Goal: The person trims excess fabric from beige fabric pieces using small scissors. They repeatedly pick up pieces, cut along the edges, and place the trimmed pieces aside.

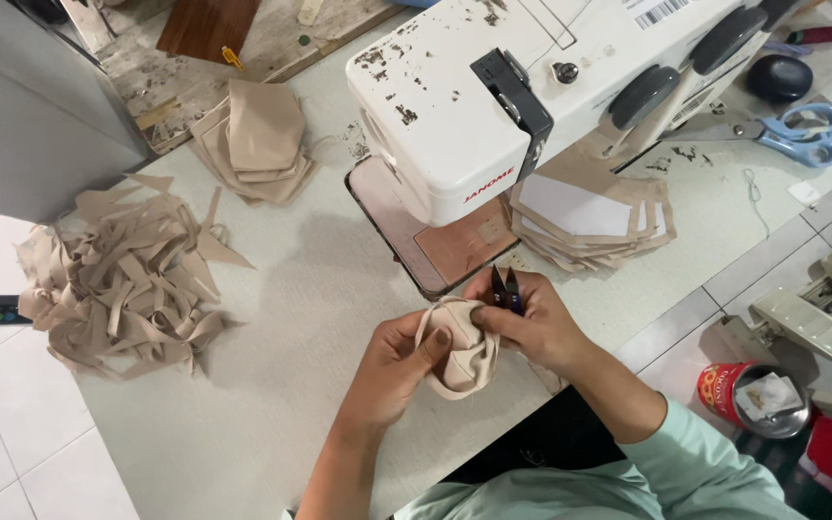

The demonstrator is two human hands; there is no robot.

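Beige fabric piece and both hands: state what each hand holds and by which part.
Left hand grips the beige fabric piece at its left edge, thumb on top. Right hand pinches its upper right edge and also holds small dark thread snips, blades upward.

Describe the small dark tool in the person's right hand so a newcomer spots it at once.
Start at the white sewing machine and drop to the hands in front of it. The thread snips poke from the right hand, beside the beige fabric piece: dark, unlike the blue-handled scissors.

1 view only: head camera, worn by the person, looks steeply down from close above the table (272,404). Sewing machine (532,87) at top, tiled floor (12,433) at the left edge. No 2nd view.
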